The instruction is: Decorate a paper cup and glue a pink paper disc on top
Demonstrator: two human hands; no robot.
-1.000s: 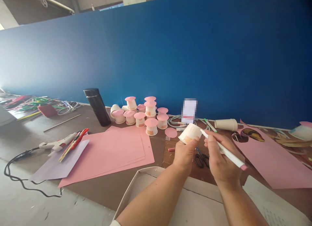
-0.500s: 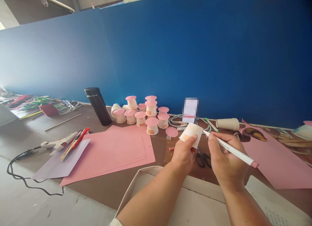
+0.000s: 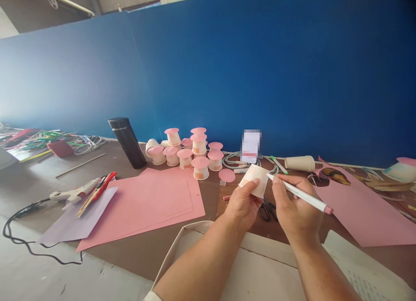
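One paper cup [image 3: 261,174] | held in left fingers [image 3: 250,187] | marker [image 3: 307,197] in right fingers [image 3: 278,192]

**Print in View, None of It Legible**

No word, brand or number can be read. The white felt-tip marker [image 3: 305,197] bears a short line of small dark print along its barrel, too small to make out. At the lower right, a pale sheet or flap [image 3: 351,258] carries several rows of grey characters, faint and blurred; even their script cannot be told. The upright white panel [image 3: 251,144] before the blue partition [image 3: 247,67] is covered by a pixel mosaic, with a reddish band across its lower part; any lettering there is hidden.
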